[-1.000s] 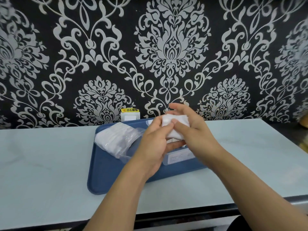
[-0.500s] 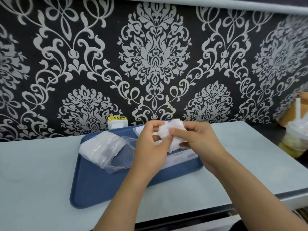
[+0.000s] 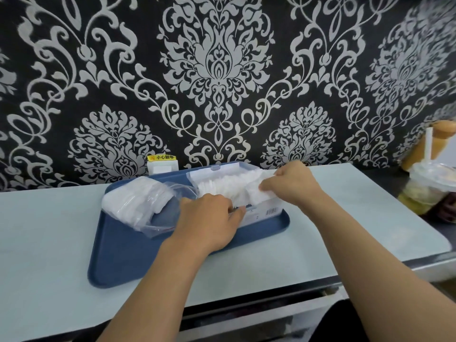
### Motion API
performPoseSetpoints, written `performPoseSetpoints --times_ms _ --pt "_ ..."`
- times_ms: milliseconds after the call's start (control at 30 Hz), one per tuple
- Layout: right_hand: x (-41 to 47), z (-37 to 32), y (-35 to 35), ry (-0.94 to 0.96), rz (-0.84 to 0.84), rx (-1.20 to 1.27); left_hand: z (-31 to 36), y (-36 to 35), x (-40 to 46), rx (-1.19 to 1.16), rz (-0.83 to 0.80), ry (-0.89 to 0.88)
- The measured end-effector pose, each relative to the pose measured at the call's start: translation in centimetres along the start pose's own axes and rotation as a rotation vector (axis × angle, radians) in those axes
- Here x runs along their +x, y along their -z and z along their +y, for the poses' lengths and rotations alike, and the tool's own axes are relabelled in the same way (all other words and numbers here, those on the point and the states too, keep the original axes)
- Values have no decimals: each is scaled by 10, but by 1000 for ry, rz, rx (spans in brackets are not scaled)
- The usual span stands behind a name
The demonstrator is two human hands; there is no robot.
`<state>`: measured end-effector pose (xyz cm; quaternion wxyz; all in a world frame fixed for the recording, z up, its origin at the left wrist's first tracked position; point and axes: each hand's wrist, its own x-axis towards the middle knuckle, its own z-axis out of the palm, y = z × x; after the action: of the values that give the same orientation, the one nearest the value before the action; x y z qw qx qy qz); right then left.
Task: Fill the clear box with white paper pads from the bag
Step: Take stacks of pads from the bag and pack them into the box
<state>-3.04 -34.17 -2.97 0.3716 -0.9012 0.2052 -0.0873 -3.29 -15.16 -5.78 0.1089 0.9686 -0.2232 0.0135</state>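
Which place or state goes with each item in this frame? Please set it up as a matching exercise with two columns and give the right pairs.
Things:
1. plastic bag
2. clear box
3. drink cup
4. right hand

Places or states:
A. at the counter's far right edge, off the blue tray
B. on the tray's left part, with white pads inside
C. pinching a clump of white pads over the box
D. on the tray's right part, lid open, filled with pads

Pairs: 1-B, 2-D, 3-A, 4-C
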Motion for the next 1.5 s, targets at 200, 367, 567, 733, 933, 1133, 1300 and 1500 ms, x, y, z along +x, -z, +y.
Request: performPoseSetpoints --times_ms 200,367,567,733,933,1133,1300,1500 --pt "4 -9 -1 9 -41 -516 -4 -6 0 8 -47 8" --pt "6 -7 -8 13 91 -662 -7 -6 1 6 -42 30" --pt "15 9 -14 -84 -55 -410 -9 -4 3 -29 -56 19" --pt "16 6 -13 -191 -280 -242 -7 1 1 -57 -54 -6" --pt "23 7 -16 -281 -278 -180 -7 -2 1 -53 -44 -27" --pt "14 0 -13 -270 -321 -187 -16 4 -6 -17 15 -148" --pt "-16 -32 4 148 -9 7 -30 50 -30 -297 614 -284" --pt "-65 -87 -79 711 -318 -46 -124 50 -31 -574 683 444"
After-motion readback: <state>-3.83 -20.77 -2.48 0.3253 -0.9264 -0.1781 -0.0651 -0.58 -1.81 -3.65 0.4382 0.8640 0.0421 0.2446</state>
